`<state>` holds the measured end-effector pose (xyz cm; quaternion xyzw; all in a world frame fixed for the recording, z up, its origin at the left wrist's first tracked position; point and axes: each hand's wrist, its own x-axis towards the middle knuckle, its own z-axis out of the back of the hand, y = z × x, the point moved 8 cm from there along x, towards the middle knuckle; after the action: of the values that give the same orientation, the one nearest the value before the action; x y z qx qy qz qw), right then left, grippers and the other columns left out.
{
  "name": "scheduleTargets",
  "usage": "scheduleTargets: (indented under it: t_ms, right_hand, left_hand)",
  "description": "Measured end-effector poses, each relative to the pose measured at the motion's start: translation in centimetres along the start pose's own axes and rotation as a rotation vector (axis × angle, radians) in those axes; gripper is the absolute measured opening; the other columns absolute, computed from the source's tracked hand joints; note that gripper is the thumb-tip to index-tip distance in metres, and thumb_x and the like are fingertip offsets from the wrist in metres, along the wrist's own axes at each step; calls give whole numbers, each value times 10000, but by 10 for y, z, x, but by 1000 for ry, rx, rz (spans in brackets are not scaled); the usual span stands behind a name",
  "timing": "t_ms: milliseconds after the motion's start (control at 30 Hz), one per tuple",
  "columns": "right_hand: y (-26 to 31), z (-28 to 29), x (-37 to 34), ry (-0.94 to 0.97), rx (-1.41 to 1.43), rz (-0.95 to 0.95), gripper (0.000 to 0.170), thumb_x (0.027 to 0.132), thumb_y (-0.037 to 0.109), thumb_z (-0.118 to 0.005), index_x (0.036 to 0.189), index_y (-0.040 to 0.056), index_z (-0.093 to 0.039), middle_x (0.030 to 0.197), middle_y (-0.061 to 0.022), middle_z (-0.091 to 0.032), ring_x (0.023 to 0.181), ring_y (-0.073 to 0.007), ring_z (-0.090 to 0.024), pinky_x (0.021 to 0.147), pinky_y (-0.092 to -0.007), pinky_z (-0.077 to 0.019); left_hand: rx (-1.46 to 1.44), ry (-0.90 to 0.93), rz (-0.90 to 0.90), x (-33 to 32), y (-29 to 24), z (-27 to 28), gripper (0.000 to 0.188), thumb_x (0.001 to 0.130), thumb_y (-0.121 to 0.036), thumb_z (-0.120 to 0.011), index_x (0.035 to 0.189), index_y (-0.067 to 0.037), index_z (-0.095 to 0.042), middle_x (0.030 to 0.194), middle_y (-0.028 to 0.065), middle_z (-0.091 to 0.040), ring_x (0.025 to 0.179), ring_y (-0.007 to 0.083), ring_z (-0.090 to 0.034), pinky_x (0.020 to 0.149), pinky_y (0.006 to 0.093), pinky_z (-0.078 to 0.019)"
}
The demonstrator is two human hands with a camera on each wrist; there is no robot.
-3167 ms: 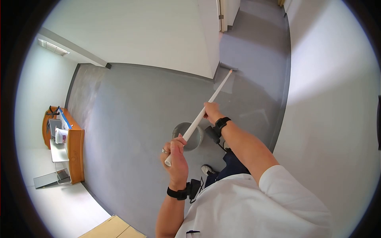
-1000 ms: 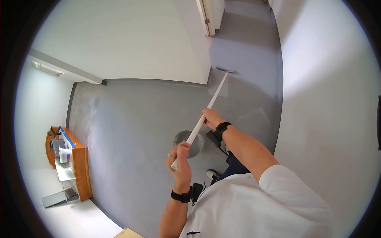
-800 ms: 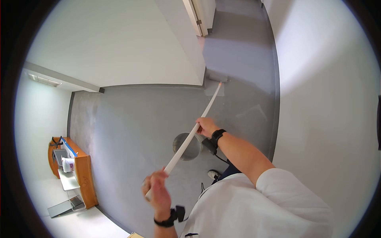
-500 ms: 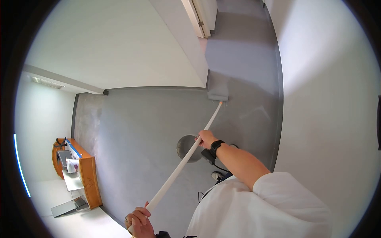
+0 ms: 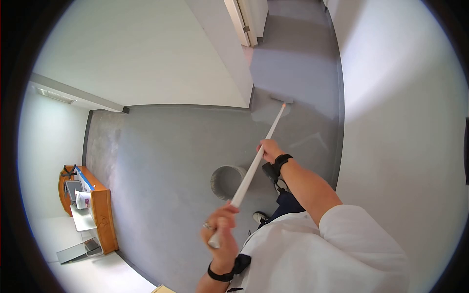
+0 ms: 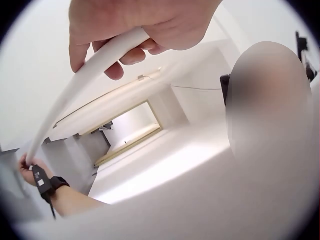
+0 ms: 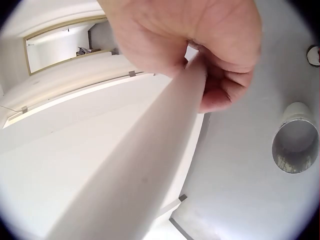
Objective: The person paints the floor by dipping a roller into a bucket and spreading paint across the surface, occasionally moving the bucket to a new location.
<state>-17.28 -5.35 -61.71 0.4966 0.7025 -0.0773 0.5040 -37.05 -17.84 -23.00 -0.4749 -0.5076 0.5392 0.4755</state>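
The paint roller (image 5: 282,98) lies far ahead and a little right of both hands, seemingly on the floor (image 5: 166,161), with a pale patch to its left and near side. Its head sits crosswise at the tip of a long white pole (image 5: 251,175), whose long axis slants from near left to far right. The right hand (image 5: 270,150) is the nearer one to the roller: its grip is curled round the pole partway along. The left hand (image 5: 222,234), blurred in the head view, has its grip wrapped round the pole's near end. A bucket (image 5: 213,183) stands on the floor just left of the pole, between the two hands in depth, and a shoe (image 5: 260,216) shows nearer, to the right of the bucket. A wooden cabinet (image 5: 100,215) with a white tub (image 5: 82,199) stands well apart at the left.
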Motion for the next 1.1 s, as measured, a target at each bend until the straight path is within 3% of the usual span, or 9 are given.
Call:
scheduleTargets:
  t_ms: [167, 333, 433, 500, 667, 733, 933, 1033, 1100]
  right_hand:
    - [46, 21, -9, -12, -34, 73, 139, 847, 16, -514, 955, -40, -447, 871, -126, -461, 724, -230, -519, 574, -343, -500]
    - [1, 17, -71, 51, -25, 109, 120, 832, 56, -452, 822, -46, -515, 751, -136, -483, 685, -240, -519, 584, -385, -443]
    - [-7, 11, -112, -26, 10, 18, 150, 830, -13, -500, 963, -63, -455, 834, -137, -470, 696, -232, -530, 566, -365, -488]
    - [-15, 11, -118, -22, 48, 39, 155, 829, -16, -493, 965, -79, -448, 833, -142, -467, 702, -232, -534, 562, -357, -483]
    - [-18, 20, -111, -18, -2, 145, 129, 829, -12, -499, 941, -56, -451, 830, -129, -465, 698, -221, -528, 563, -347, -481]
    - [14, 10, -101, 169, -420, 639, 113, 828, -13, -501, 923, -48, -453, 826, -122, -464, 693, -216, -524, 563, -342, -479]
    - [19, 41, -58, 49, 161, 225, 63, 825, 36, -507, 842, -20, -531, 777, -138, -516, 705, -244, -549, 589, -365, -463]
    - [52, 15, -73, 314, -925, 1094, 81, 824, 37, -512, 857, -32, -535, 788, -147, -516, 717, -247, -554, 594, -369, -474]
    - [30, 30, -82, 10, 25, 116, 101, 817, 46, -525, 865, -42, -538, 787, -152, -514, 717, -264, -560, 596, -375, -489]
  left_hand:
    - [8, 321, -270, 2, -36, -53, 306, 855, -310, -628, 753, -45, -515, 806, 97, -591, 947, 274, -610, 933, 485, -423]
    - [-24, 514, -561, -39, -85, -48, 374, 853, -293, -677, 687, -53, -442, 581, 41, -520, 598, 251, -617, 713, 444, -517]
    - [-26, 386, -576, -61, -111, -30, 356, 845, -292, -657, 654, -84, -440, 470, 25, -449, 444, 237, -542, 555, 417, -506]
    - [-227, 656, -569, -77, -124, -25, 413, 927, -377, -547, 651, -128, -365, 507, -34, -277, 476, 125, -273, 672, 359, -387]
    - [-280, 378, -586, -84, -87, -10, 392, 885, -266, -636, 655, -59, -396, 502, 22, -444, 422, 160, -431, 477, 337, -424]
    - [-232, 324, -487, -71, -76, -26, 323, 892, -186, -580, 658, -47, -406, 530, 40, -461, 453, 162, -446, 504, 333, -438]
    - [-164, 376, -557, -42, -38, -83, 202, 866, -68, -485, 680, -9, -433, 596, 56, -475, 512, 161, -431, 527, 302, -423]
    - [71, 271, -253, -42, -29, -78, 198, 900, -126, -487, 746, -4, -466, 605, 17, -475, 541, 149, -417, 544, 319, -378]
    - [172, 201, -333, -53, -47, -65, 224, 934, -189, -495, 772, -36, -475, 586, -22, -469, 550, 144, -413, 564, 342, -347]
